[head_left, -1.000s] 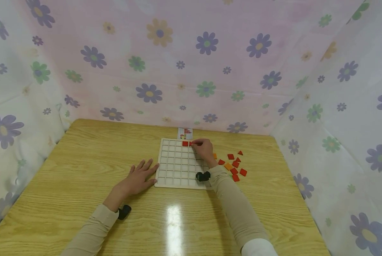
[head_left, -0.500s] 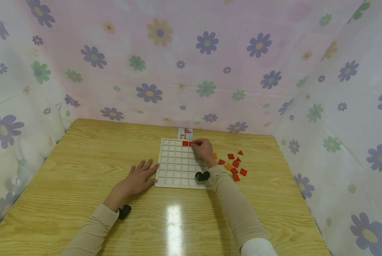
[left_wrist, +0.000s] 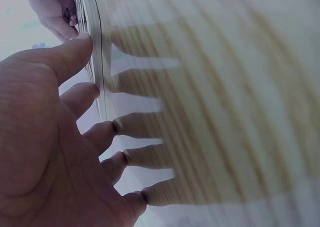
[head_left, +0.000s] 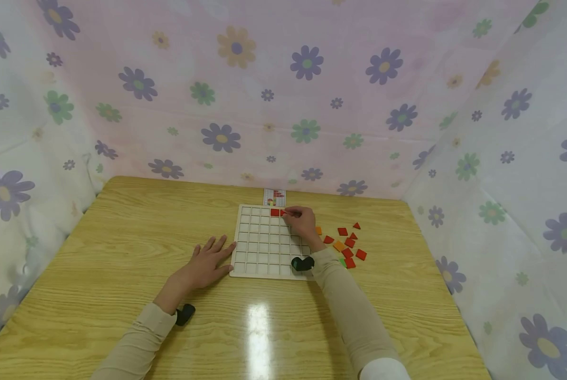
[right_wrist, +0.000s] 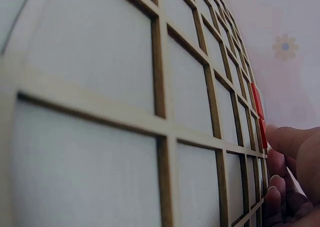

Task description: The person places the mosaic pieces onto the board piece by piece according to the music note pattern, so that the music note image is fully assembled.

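Note:
A pale wooden grid board (head_left: 262, 246) lies flat on the table, with a red square tile (head_left: 275, 212) in its far row. Beside that tile, my right hand (head_left: 303, 221) pinches another red tile (right_wrist: 263, 133) between thumb and fingers, at the adjoining cell. My fingers cover part of it, so its full outline is hidden. Flat on the table with fingers spread, my left hand (head_left: 204, 266) touches the board's left edge with its fingertips. The left wrist view shows the left hand's fingers (left_wrist: 100, 137) on the glossy wood, holding nothing.
Loose red tiles (head_left: 361, 255), orange tiles (head_left: 338, 246) and a green tile (head_left: 343, 262), squares and triangles among them, lie scattered right of the board. A small picture card (head_left: 275, 198) sits just behind the board. Flowered cloth (head_left: 269, 105) walls the table's back and sides.
My right wrist has turned very slightly, while its fingers stay at the same red tile. The left hand, board and loose tiles have not visibly moved.

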Action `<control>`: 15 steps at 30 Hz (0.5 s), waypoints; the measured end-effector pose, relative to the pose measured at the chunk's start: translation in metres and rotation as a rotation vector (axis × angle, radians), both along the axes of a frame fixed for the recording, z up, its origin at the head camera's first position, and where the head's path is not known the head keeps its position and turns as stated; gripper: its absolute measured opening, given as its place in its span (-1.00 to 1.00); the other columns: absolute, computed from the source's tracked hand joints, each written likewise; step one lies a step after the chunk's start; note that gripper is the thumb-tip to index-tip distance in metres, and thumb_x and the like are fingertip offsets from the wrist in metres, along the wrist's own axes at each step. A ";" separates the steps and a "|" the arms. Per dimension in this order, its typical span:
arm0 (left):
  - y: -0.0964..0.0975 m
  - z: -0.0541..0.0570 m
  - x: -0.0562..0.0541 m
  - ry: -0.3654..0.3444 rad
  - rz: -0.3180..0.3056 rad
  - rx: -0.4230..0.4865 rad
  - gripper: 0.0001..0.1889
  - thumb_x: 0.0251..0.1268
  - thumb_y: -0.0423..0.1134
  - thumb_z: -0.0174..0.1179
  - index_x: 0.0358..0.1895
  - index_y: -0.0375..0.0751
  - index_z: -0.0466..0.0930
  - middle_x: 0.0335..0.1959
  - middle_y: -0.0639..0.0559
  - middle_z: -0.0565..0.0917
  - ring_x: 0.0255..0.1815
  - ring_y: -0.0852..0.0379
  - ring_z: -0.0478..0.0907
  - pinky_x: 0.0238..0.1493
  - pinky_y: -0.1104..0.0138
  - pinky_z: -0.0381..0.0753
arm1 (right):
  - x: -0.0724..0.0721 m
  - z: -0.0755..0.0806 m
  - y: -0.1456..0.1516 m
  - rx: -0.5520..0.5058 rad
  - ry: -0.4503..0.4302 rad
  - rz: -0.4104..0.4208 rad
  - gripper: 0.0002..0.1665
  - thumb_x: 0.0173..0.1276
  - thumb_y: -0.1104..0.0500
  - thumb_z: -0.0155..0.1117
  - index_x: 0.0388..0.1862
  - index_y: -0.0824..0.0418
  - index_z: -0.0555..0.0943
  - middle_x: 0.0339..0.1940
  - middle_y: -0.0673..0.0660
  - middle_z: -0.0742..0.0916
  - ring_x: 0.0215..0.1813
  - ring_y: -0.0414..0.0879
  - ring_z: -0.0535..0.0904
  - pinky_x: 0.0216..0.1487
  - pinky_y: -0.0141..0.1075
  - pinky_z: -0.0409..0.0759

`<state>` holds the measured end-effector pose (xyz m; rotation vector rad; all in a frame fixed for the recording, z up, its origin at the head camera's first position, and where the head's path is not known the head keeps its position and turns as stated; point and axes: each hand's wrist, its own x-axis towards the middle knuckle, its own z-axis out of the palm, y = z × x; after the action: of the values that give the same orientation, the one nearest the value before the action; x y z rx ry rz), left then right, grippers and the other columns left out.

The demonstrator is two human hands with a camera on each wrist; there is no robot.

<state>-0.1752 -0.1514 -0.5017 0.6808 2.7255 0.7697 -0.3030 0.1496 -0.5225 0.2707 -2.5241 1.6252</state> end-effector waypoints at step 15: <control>-0.001 -0.003 0.000 0.014 0.006 -0.006 -0.35 0.59 -0.07 0.08 0.60 -0.23 0.17 0.62 -0.41 0.03 0.60 -0.52 -0.14 0.39 -0.50 -0.14 | 0.006 0.006 0.008 -0.095 -0.122 -0.058 -0.69 0.44 0.33 0.32 0.12 0.43 0.70 -0.06 0.37 0.73 -0.14 -0.04 0.63 -0.17 -0.43 0.55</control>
<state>-0.1753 -0.1521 -0.5050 0.6793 2.7429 0.7607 -0.2966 0.1573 -0.5169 0.0901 -2.5049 1.7844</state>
